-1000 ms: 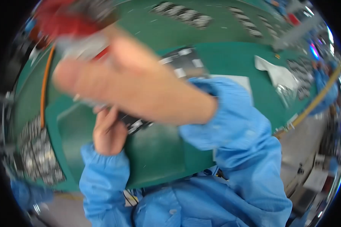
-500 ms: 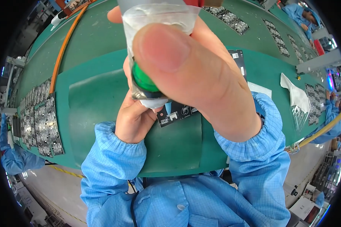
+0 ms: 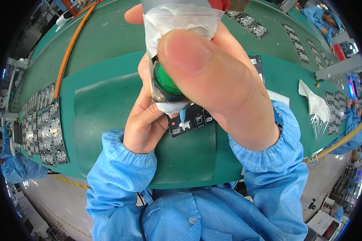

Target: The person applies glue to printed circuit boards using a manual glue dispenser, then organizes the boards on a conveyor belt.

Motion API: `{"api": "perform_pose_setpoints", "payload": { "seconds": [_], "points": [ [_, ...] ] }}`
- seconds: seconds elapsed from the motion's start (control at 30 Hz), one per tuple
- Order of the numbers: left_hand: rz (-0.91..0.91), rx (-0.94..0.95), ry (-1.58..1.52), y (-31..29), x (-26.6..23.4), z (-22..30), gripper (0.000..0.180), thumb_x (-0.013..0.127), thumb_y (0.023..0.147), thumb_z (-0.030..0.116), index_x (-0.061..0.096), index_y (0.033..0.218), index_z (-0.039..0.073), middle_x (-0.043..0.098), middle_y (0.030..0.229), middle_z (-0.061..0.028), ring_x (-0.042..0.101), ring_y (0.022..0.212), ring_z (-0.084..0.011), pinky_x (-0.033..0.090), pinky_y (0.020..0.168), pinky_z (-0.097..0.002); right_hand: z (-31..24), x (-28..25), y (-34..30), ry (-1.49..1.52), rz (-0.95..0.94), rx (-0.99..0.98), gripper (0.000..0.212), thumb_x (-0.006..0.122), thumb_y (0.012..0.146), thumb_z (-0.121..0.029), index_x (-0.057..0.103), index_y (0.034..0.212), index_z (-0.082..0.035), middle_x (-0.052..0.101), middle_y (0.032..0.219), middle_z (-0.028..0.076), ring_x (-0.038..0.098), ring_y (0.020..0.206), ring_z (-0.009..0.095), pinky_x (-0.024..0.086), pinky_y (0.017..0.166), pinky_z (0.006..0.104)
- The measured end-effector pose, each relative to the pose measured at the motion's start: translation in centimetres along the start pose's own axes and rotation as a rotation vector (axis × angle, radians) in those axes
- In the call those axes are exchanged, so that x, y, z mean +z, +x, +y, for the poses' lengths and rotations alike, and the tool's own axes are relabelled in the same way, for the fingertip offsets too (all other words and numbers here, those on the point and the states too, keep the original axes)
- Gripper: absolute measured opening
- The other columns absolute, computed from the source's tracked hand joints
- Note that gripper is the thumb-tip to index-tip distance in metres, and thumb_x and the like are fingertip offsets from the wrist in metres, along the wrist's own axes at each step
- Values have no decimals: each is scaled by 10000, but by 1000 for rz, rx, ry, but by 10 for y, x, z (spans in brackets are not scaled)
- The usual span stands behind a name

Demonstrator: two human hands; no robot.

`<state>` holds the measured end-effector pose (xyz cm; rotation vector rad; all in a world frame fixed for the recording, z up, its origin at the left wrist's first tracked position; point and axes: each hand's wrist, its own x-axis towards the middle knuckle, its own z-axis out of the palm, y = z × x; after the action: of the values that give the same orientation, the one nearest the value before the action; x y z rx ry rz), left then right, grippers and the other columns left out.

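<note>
My right hand point(image 3: 225, 80) is wrapped round a glue dispenser point(image 3: 169, 24) with a grey body, a wrapping of whitish tape and a green part beside my thumb. From its lower end a blue tapered nozzle point(image 3: 183, 115) points down at a small black circuit board point(image 3: 197, 120). White material point(image 3: 185, 125), perhaps paste over a white part, lies on the board just under the nozzle tip. Behind the dispenser, my left hand point(image 3: 142, 124) grips the board's left side, its fingers partly hidden. A second black board point(image 3: 256, 66) shows beyond my right hand.
Rows of circuit boards point(image 3: 44, 128) lie at the left, beside an orange strip point(image 3: 70, 48). More boards point(image 3: 247, 25) are spread at the far side. A white cloth point(image 3: 313, 98) lies at the right. Co-workers in blue sit at both edges.
My right hand and the dispenser have shifted slightly right in the picture. The nozzle tip stays over the board, where the white patch now looks more like one rounded blob.
</note>
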<state>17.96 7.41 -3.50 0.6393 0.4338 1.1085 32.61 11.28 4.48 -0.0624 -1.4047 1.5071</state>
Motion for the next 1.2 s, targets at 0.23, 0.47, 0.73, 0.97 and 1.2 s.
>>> {"api": "perform_pose_setpoints", "payload": {
  "seconds": [0.23, 0.47, 0.73, 0.97, 1.2],
  "points": [
    [41, -38, 67, 3, 8, 5, 504, 494, 827, 165, 259, 1265, 81, 484, 1025, -58, 491, 842, -123, 431, 770, -271, -3, 6, -6, 8, 9, -17, 507, 534, 815, -304, 328, 1199, -45, 490, 880, 28, 486, 698, 64, 423, 543, 216],
    [53, -44, 85, 3, 9, 9, 506, 477, 837, 158, 230, 1273, 93, 473, 1016, -60, 494, 860, -128, 452, 801, -304, -7, 10, -14, 17, 18, -33, 482, 524, 822, -290, 339, 1189, -40, 488, 872, 21, 478, 706, 58, 419, 556, 211],
    [56, -1, 176, 1, -2, 16, 572, 485, 821, 186, 189, 1297, 73, 419, 1184, -130, 468, 1060, -234, 422, 866, -376, -6, 3, -8, 28, 27, -54, 453, 514, 830, -275, 352, 1177, -34, 486, 864, 14, 469, 716, 50, 414, 571, 205],
    [119, 77, 232, -7, 2, 25, 648, 510, 791, 241, 158, 1307, 67, 379, 1229, -171, 424, 1113, -321, 369, 927, -438, 1, 0, -2, 44, 45, -61, 428, 505, 837, -262, 363, 1167, -28, 485, 856, 8, 461, 725, 43, 410, 584, 199],
    [99, 101, 233, -7, 0, 27, 650, 508, 791, 240, 153, 1308, 70, 346, 1253, -174, 406, 1129, -322, 364, 929, -442, 3, 1, 0, 50, 51, -67, 404, 495, 844, -248, 375, 1157, -23, 483, 848, 2, 453, 733, 37, 406, 598, 194]
  ]
}}
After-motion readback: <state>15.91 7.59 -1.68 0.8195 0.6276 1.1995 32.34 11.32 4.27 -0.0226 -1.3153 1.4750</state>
